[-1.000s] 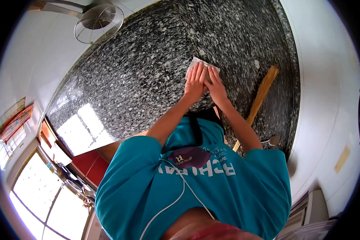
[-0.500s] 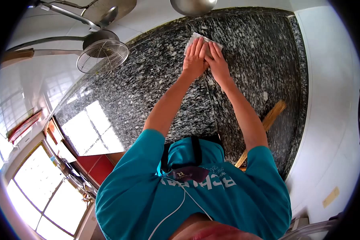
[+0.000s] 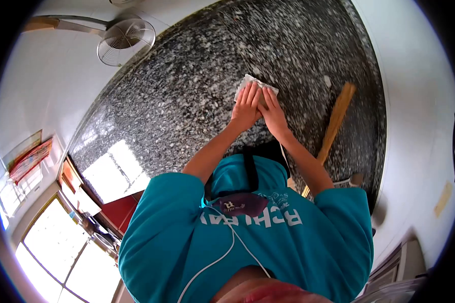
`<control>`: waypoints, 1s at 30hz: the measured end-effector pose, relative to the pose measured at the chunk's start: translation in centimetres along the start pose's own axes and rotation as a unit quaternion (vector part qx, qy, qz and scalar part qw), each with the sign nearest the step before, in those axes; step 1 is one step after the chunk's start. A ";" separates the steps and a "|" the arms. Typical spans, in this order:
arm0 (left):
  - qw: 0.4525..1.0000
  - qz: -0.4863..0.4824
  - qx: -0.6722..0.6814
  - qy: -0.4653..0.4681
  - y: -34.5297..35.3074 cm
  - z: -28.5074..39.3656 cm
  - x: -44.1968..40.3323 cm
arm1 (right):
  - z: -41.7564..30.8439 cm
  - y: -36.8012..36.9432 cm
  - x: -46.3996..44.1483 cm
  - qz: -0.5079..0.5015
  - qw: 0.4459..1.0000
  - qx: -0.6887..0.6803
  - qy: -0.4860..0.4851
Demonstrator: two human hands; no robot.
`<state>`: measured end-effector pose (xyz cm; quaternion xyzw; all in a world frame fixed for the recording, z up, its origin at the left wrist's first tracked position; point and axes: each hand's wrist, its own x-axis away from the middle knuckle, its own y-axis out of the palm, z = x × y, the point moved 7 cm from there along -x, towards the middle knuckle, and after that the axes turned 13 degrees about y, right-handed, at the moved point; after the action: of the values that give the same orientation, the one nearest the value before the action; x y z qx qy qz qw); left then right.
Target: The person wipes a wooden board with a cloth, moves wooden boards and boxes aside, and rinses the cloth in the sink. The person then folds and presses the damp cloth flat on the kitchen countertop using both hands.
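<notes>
A folded whitish cloth (image 3: 246,81) lies on the speckled black-and-grey stone countertop (image 3: 177,96). My left hand (image 3: 246,108) presses down on it, its fingers straight and held together. Close beside it, touching, my right hand (image 3: 274,115) bears on the right part of the same cloth. Both hands are closed against the cloth, which shows mainly beyond the fingertips; the rest is hidden under them. To the right of my right forearm, a long straw-coloured bundle like a whisk broom (image 3: 337,113) lies on the counter.
A wire strainer (image 3: 126,43) hangs at the upper left, beside other long handles. A pale wall (image 3: 409,101) borders the counter on the right. Red cabinet fronts (image 3: 119,209) show at lower left, near a bright window (image 3: 60,242).
My hands and the cloth have drawn back over the counter towards my body. The view has shifted, so the upper pans are out of sight and the counter's near right part shows more.
</notes>
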<state>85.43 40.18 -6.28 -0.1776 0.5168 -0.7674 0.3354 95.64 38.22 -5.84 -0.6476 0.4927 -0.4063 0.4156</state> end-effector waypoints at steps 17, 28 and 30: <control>0.997 -0.016 0.027 0.065 3.0 8.3 4.3 | 0.0 -0.5 12.1 0.086 0.989 -0.070 0.095; 0.994 -0.099 -0.056 0.000 0.8 0.6 -7.8 | 5.1 -2.7 -2.4 0.062 0.996 -0.017 0.054; 0.995 -0.075 -0.069 0.005 0.4 -1.0 -9.7 | 5.8 -2.8 -5.0 0.042 0.997 -0.011 0.065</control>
<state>91.84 47.51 -6.29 -0.2345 0.5552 -0.7538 0.2618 100.99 44.39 -5.72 -0.6032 0.5501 -0.4239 0.3923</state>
